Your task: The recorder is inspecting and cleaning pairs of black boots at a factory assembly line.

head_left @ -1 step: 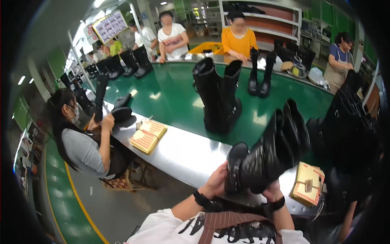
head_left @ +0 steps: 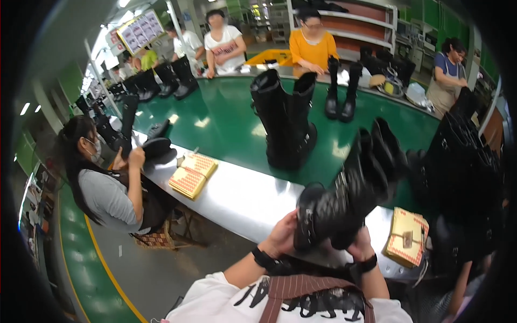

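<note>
A pair of tall black buckled boots is in my two hands above the near metal edge of the bench, shafts leaning up and to the right. My left hand is closed round the foot end of the left boot. Under the other boot, my right hand grips near the foot, its fingers partly hidden. Beyond them, another pair of tall black boots stands upright on the green bench surface.
Bundled yellow-and-red cards lie left on the metal ledge, a similar bundle right. Black boots crowd the right side. At left a seated co-worker handles a boot. More boots and people line the far side.
The whole view has shifted slightly, so things sit a little higher and further left. Both my hands still hold the boots, which have barely moved.
</note>
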Tool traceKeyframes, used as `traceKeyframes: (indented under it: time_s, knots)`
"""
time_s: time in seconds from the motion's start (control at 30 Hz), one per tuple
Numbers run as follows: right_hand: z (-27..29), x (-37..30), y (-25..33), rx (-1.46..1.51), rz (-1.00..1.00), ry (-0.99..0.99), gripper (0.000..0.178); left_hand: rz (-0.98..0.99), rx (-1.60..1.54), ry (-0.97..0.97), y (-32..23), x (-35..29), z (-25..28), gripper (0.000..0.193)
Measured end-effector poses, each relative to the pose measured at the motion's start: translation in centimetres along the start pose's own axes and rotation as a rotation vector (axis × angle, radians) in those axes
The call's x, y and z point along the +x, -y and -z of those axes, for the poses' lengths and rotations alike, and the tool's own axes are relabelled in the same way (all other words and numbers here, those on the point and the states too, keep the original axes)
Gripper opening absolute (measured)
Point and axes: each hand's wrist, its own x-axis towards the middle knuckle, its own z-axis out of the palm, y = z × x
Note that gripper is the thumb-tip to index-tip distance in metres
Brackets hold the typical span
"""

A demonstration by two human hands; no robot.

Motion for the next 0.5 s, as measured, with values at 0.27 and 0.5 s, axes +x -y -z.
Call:
traceKeyframes:
  time_s: [0.27, 0.5]
  knots:
    - [0.4, -1.5, 0.7, 0.236, 0.081, 0.150, 0.054, -0.029, -0.227, 0.141, -0.6, -0.9, 0.3, 0.060]
    - [-0.7, -2.0, -0.2, -0.053, 0.241, 0.039, 0.053, -0.099, -0.193, 0.091, -0.5, -0.9, -0.1, 0.063]
